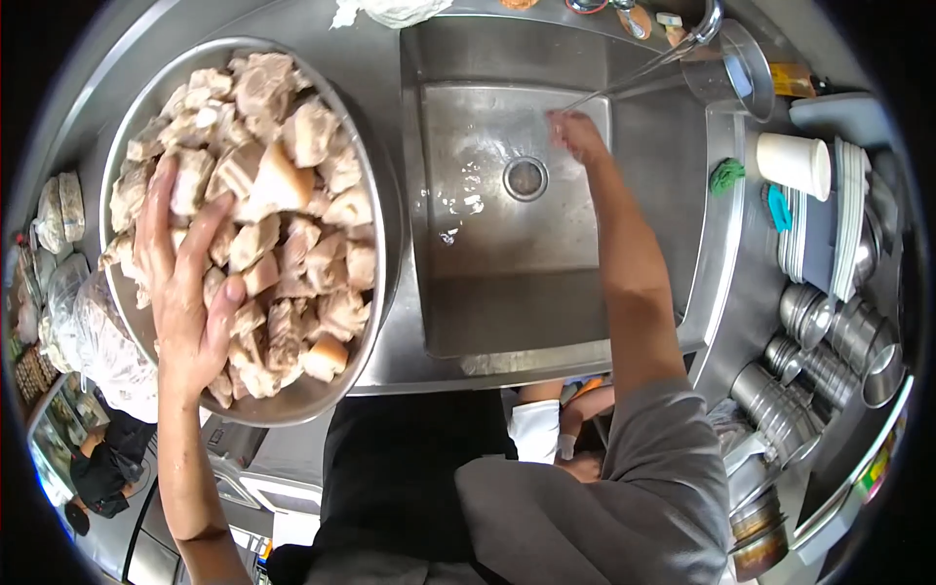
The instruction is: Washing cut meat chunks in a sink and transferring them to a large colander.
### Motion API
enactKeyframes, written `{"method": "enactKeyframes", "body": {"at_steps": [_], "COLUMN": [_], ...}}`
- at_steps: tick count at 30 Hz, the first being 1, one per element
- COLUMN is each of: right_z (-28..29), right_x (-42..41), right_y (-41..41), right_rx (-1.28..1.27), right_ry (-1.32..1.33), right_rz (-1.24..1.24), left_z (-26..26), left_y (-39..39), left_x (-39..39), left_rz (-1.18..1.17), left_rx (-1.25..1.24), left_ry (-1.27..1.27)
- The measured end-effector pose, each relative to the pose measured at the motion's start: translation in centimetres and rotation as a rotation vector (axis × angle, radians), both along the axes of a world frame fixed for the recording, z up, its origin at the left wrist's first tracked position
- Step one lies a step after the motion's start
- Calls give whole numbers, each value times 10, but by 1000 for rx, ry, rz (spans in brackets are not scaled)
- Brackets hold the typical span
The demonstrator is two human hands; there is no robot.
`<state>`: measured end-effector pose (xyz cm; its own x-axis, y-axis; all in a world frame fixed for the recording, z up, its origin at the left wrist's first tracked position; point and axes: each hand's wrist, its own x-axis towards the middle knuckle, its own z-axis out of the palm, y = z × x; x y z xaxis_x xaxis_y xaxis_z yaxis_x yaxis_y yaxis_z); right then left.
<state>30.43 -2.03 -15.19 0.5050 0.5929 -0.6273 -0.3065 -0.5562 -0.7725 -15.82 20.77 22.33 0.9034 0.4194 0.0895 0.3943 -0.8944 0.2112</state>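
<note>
A large round steel bowl (379,292) heaped with pale chunks of meat (263,183) stands on the steel counter at the left. My left hand (186,292) lies on the chunks with its fingers spread; whether it grips any piece cannot be told. On the right my right hand (576,135) is over the steel sink (468,241), under a thin stream of water from the faucet (708,29). Its fingers are small and blurred, so their hold is unclear. The round drain (525,179) shows beside that hand, in the wet sink floor.
Right of the sink are a green scouring pad (727,175), a teal brush (778,208), a white cup (793,165), stacked trays (848,219) and steel containers (775,409). Plastic bags (110,344) lie left of the bowl. Other people are beyond the counter's front edge and at lower left.
</note>
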Motion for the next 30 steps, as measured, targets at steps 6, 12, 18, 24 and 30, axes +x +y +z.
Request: {"method": "enactKeyframes", "body": {"at_steps": [6, 12, 18, 24, 30], "right_z": [1, -143, -180, -148, -193], "right_x": [-4, -62, -90, -130, -105], "right_y": [6, -36, -44, -6, -50], "right_rx": [312, -417, -525, -654, -659], "right_ry": [160, -696, -893, -920, -900], "right_rz": [-137, 750, 729, 918, 681], "left_z": [10, 3, -8, 8, -2], "left_y": [-3, 3, 8, 5, -1], "left_x": [-6, -10, -17, -16, -11], "left_rz": [7, 6, -18, -26, -33], "left_rx": [-31, -51, 12, 69, 35], "left_ry": [0, 46, 46, 105, 79]}}
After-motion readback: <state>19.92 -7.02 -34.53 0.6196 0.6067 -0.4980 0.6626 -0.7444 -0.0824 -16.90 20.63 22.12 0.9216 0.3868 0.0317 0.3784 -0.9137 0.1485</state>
